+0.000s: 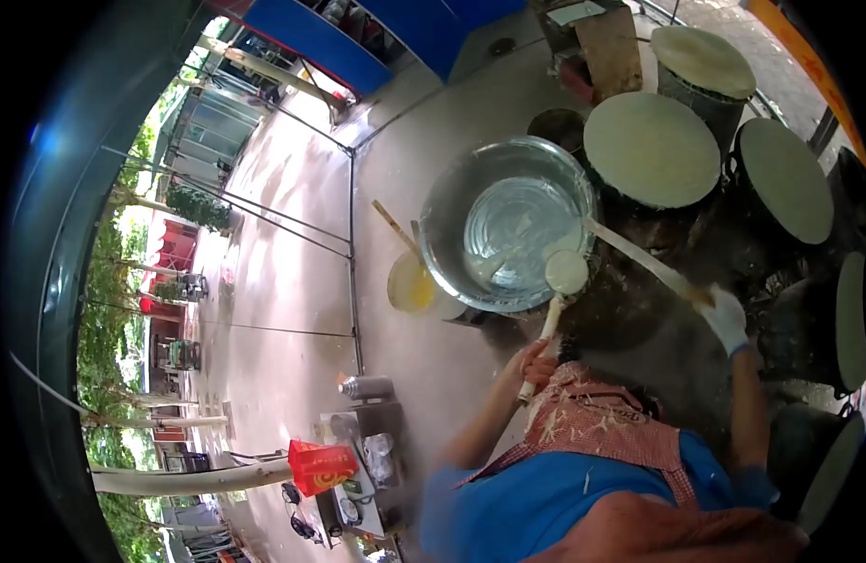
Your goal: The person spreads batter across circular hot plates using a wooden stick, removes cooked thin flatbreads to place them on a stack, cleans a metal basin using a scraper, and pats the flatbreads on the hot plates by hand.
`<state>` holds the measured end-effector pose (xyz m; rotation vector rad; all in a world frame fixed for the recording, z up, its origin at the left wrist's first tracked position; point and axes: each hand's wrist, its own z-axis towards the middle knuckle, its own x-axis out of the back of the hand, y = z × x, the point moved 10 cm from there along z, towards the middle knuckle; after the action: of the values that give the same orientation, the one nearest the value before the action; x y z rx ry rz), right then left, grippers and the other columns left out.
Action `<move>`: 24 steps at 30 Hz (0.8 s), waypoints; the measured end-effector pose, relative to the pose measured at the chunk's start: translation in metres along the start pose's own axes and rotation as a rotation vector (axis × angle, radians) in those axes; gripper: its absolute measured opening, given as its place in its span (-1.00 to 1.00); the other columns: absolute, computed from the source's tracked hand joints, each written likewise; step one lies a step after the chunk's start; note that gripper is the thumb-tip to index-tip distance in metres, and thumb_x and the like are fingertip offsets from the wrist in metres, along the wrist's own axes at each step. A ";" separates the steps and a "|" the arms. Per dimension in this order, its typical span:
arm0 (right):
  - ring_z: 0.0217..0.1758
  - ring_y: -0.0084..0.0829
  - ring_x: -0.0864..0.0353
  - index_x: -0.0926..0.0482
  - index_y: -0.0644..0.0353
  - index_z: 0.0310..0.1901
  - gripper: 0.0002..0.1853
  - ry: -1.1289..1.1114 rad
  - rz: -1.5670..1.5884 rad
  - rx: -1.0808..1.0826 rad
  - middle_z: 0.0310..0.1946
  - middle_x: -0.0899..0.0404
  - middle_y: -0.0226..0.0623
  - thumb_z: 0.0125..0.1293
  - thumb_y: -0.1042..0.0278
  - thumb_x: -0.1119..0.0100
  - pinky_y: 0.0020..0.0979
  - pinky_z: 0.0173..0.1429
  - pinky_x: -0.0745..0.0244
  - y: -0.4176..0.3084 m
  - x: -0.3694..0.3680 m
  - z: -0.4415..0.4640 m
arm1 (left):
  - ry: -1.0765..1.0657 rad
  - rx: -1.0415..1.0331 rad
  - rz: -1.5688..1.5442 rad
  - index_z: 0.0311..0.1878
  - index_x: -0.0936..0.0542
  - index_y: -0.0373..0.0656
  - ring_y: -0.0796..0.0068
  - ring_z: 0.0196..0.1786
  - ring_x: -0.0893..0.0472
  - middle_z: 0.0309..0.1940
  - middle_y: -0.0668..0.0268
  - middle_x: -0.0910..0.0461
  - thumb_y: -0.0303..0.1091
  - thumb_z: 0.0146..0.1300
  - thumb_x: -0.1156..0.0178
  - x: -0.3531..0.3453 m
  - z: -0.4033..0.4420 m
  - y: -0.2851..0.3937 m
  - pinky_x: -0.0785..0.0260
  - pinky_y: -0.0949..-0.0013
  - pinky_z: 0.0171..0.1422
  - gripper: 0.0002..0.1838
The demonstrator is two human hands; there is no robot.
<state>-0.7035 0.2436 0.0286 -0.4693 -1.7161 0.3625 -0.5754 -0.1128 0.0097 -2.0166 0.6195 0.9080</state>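
Observation:
My left hand [538,366], bare, is wrapped round the pale handle of a ladle [566,272]. The ladle's round bowl holds a whitish liquid, at the near right rim of a large metal basin [442,274]. On the right, my right hand [726,319], in a white glove, grips a long pale paddle [639,253] whose far tip reaches the basin's right rim. Inside the basin some whitish liquid lies on the ringed bottom. A red checked apron [592,413] with pale smears covers my front.
Several round pale-topped vessels, including one large one [652,150], stand right of the basin. A small bucket [412,284] with yellow contents and a stick is left of it. A table [395,497], red bag [320,466] and metal flask [367,387] are lower left; a thin pole [352,235] stands beyond.

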 end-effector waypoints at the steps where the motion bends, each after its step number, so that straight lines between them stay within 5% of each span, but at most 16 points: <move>1: -0.17 -0.06 -0.57 -0.54 0.21 -0.07 -0.58 0.089 -0.095 0.093 -0.27 -0.61 -0.05 0.09 0.13 -0.25 -0.13 -0.11 -0.44 -0.024 0.001 0.019 | -0.017 0.014 -0.014 -0.59 -0.26 -0.09 0.62 -0.72 -0.16 -0.74 0.44 -0.14 -0.01 0.37 0.02 0.006 -0.008 0.015 -0.05 0.51 -0.70 -0.53; 3: -0.19 -0.07 -0.58 -0.55 0.15 -0.09 -0.62 0.078 -0.264 0.183 -0.29 -0.61 -0.07 0.09 0.13 -0.22 -0.11 -0.13 -0.45 -0.091 0.006 0.058 | -0.045 0.054 -0.038 -0.57 -0.26 -0.09 0.62 -0.73 -0.16 -0.75 0.44 -0.14 -0.03 0.36 -0.01 0.021 -0.019 0.061 -0.04 0.51 -0.72 -0.55; 6: -0.25 -0.08 -0.61 -0.59 0.14 -0.24 -0.73 0.012 -0.434 0.326 -0.35 -0.61 -0.08 0.08 0.17 -0.18 -0.08 -0.21 -0.45 -0.175 -0.013 0.129 | 0.225 -0.095 0.081 -0.60 -0.22 -0.05 0.62 -0.76 -0.15 -0.77 0.45 -0.14 -0.06 0.33 -0.05 0.053 -0.017 0.162 -0.02 0.49 -0.73 -0.56; 11: -0.30 -0.09 -0.66 -0.70 0.08 -0.35 -0.46 -0.274 -0.703 0.229 -0.35 -0.66 -0.13 0.23 -0.24 0.09 -0.17 -0.28 -0.51 -0.282 -0.101 0.217 | 0.681 -0.392 0.532 -0.48 -0.22 -0.06 0.50 -0.79 -0.17 -0.77 0.41 -0.15 -0.17 0.30 -0.04 0.126 0.041 0.334 -0.02 0.39 -0.74 -0.69; 15: -0.31 -0.16 -0.68 -0.70 0.09 -0.33 -0.41 -0.471 -0.721 0.257 -0.37 -0.67 -0.15 0.23 -0.29 0.11 -0.19 -0.34 -0.52 -0.320 -0.155 0.206 | 0.733 -0.331 0.563 -0.36 -0.21 -0.08 0.44 -0.80 -0.22 -0.76 0.36 -0.18 -0.26 0.28 -0.02 0.132 0.094 0.350 -0.06 0.34 -0.76 -0.78; 18: -0.30 -0.19 -0.68 -0.70 0.11 -0.33 -0.49 -0.376 -0.730 0.199 -0.38 -0.67 -0.18 0.21 -0.18 0.04 -0.19 -0.34 -0.52 -0.295 -0.159 0.209 | 0.599 -0.196 0.370 -0.27 -0.20 -0.09 0.40 -0.80 -0.25 -0.76 0.32 -0.20 -0.33 0.27 -0.02 0.127 0.110 0.338 -0.08 0.31 -0.77 -0.82; 19: -0.31 -0.23 -0.69 -0.70 0.10 -0.36 -0.67 -0.375 -0.766 0.172 -0.40 -0.68 -0.22 0.16 0.05 -0.05 -0.22 -0.32 -0.53 -0.291 -0.142 0.205 | 0.547 -0.166 0.343 -0.24 -0.20 -0.09 0.38 -0.80 -0.26 -0.75 0.31 -0.21 -0.35 0.27 -0.01 0.111 0.106 0.333 -0.09 0.29 -0.77 -0.82; 24: -0.35 -0.20 -0.67 -0.70 0.11 -0.40 -0.81 -0.209 -0.732 0.099 -0.46 -0.66 -0.19 0.09 0.32 -0.08 -0.20 -0.33 -0.52 -0.289 -0.076 0.199 | 0.740 -0.499 0.965 -0.05 -0.16 -0.07 0.42 -0.80 -0.19 -0.64 0.29 -0.27 -0.42 0.28 0.01 0.049 0.049 0.346 -0.09 0.37 -0.79 -0.74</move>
<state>-0.9187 -0.0410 0.0657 0.2895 -1.9295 -0.0405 -0.8022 -0.2643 -0.2137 -2.5082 2.0635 0.8477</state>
